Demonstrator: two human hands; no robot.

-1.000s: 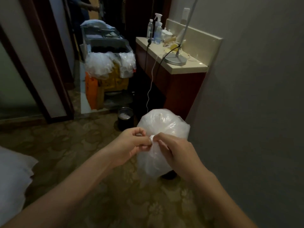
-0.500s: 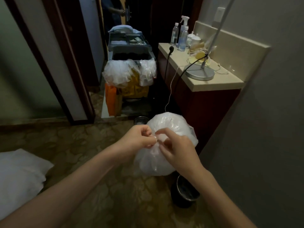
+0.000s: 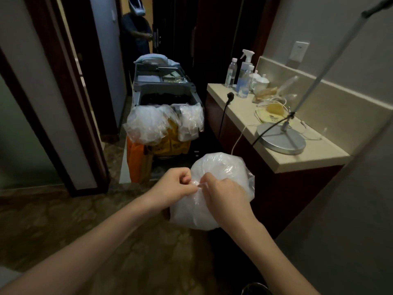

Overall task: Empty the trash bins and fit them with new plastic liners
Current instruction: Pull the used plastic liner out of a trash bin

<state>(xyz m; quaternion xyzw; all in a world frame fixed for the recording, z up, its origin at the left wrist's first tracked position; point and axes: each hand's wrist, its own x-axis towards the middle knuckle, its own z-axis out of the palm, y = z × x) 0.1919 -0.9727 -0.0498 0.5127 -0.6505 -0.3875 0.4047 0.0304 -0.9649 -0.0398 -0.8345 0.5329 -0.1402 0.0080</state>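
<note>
Plastic liner (image 3: 221, 167): thin, translucent white, wrinkled and glossy, ballooned into a rounded shape with a looser, flatter portion hanging below. It is held in the air above the patterned carpet (image 3: 63, 226), just in front of the dark wood cabinet (image 3: 287, 188) and nearer the camera than the housekeeping cart (image 3: 163, 90). Left hand (image 3: 176, 186): fingers curled, pinching a gathered fold of the film at the liner's near side. Right hand (image 3: 225, 194): likewise curled, pinching the same gathered spot, fingertips close to those of the left. A dark bin rim (image 3: 254, 289) shows at the bottom edge, below the liner; its contents cannot be made out.
</note>
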